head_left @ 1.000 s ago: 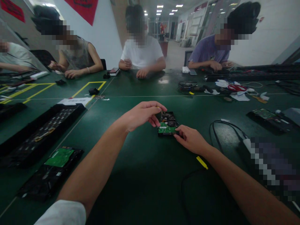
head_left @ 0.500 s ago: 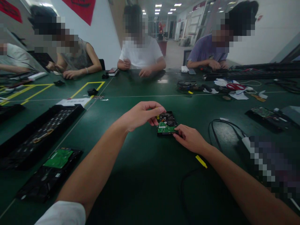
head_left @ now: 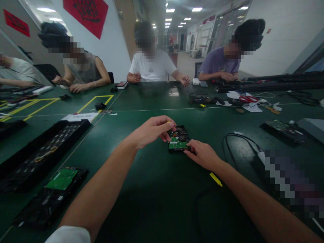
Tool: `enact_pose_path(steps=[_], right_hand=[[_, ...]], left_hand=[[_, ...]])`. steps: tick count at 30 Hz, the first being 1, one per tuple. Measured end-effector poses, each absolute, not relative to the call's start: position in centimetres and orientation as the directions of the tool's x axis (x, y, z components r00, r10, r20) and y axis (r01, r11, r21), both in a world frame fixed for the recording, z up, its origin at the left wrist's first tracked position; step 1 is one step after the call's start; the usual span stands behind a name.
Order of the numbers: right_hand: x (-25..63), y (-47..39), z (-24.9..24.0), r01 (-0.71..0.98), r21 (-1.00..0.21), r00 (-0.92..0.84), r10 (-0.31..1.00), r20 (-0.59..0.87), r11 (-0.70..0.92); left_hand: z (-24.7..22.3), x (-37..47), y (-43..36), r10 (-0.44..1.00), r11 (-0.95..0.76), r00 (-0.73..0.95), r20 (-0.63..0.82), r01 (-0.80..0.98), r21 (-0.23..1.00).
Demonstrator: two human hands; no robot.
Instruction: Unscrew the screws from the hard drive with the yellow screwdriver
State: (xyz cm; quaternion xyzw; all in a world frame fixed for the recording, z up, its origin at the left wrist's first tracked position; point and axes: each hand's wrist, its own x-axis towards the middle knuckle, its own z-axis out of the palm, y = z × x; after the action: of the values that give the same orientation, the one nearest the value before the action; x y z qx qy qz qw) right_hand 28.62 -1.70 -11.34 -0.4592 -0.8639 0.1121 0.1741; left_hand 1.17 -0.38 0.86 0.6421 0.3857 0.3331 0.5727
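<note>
On the green table lies a small black device with a green circuit board [head_left: 178, 144], just right of the middle of the view. My right hand [head_left: 202, 153] pinches its near right corner between thumb and fingers. Over its left side is my left hand [head_left: 158, 130], thumb and index finger pressed together near a small yellow bit; what they hold is too small to make out. The left fingers partly cover the device's left edge.
A long black tray [head_left: 45, 148] and a black unit with a green board [head_left: 62, 179] lie at left. At right are another board unit [head_left: 282, 130], a black cable and a yellow tag [head_left: 216, 179]. Several people sit across the table [head_left: 141, 125].
The whole view has tilted up slightly. My left fingertips have lifted a little off the device. The hand of the person in white opposite has moved to the right.
</note>
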Motion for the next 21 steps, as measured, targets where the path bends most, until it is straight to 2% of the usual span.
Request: enact_pose_path(steps=[5,16,21], right_hand=[[28.2,-1.87,-11.37,0.771,-0.321,-0.509,0.835,0.209,0.55],[27.78,-1.6,-11.46,0.766,-0.373,-0.474,0.852,0.223,0.524],[28.29,-1.33,-11.64,0.762,-0.382,-0.464,0.852,0.24,0.523]], left_hand=[[0.83,1.04,-0.24,0.881,-0.052,0.473,-0.001,0.098,0.994],[0.86,0.73,0.03,0.911,-0.062,0.413,-0.001,0.138,0.988],[0.91,0.65,0.0,0.934,-0.038,0.358,0.003,0.091,0.995]])
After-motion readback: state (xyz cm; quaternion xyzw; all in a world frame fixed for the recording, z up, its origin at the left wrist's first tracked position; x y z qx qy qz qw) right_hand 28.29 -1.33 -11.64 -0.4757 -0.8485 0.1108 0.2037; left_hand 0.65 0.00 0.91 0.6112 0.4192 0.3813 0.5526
